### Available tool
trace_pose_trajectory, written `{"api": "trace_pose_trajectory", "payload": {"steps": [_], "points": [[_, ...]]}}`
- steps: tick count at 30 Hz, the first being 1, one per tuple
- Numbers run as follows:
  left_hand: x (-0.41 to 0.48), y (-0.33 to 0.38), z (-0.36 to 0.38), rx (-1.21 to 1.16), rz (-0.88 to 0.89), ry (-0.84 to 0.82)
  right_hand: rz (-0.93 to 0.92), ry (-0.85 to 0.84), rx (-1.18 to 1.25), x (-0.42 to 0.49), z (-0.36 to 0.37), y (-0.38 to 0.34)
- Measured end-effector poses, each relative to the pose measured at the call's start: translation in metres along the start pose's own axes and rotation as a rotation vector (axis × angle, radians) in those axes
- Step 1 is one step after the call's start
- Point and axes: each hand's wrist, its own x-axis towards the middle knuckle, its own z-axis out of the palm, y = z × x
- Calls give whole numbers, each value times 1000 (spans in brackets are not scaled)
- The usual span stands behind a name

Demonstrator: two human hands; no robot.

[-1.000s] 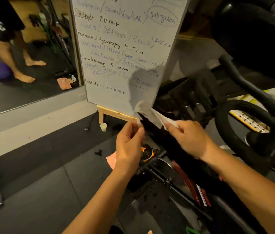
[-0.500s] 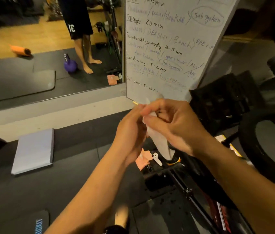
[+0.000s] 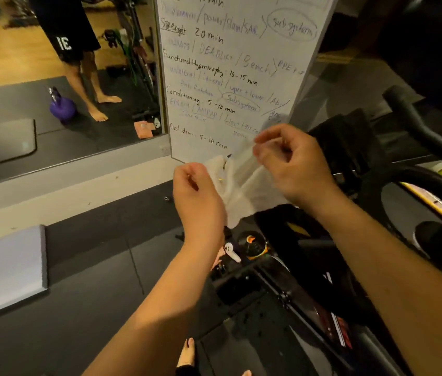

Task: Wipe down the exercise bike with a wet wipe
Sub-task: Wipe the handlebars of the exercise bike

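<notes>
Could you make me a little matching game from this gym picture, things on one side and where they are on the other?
Things:
1. wet wipe
2. purple kettlebell
3. whiteboard
4. grey pad

Places:
A. flat on the floor at the left
B. stretched between the left hand and the right hand
C. in the mirror's reflection, beside bare feet
D. propped upright behind the hands

Pairs: 1-B, 2-C, 3-D, 4-A

Hands (image 3: 244, 185) apart, wet wipe (image 3: 237, 185) unfolded
</notes>
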Motion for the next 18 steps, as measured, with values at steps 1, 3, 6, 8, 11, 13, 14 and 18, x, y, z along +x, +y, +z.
{"api": "trace_pose_trajectory", "payload": {"steps": [1, 3, 6, 8, 11, 13, 14, 18], "points": [[1, -8, 8, 82, 34, 22, -2, -1, -71, 7, 13, 13], [-5, -31, 24, 191, -25, -64, 137, -20, -65, 10, 33, 40], [-32, -66, 25, 373, -114, -252, 277, -122, -83, -5, 23, 65], [-60, -78, 16, 346, -95, -422, 237, -349, -289, -23, -5, 82], [-95, -75, 4, 309, -140, -698, 346, -737, -571, -61, -41, 92], [-85, -68, 0, 369, -99, -638, 297, -789, -803, -58, -57, 85], [-71, -61, -3, 356, -37, -523, 228, -719, -847, -48, -63, 76], [8, -20, -4, 163, 155, -3, 76, -31, -316, 8, -48, 23]]}}
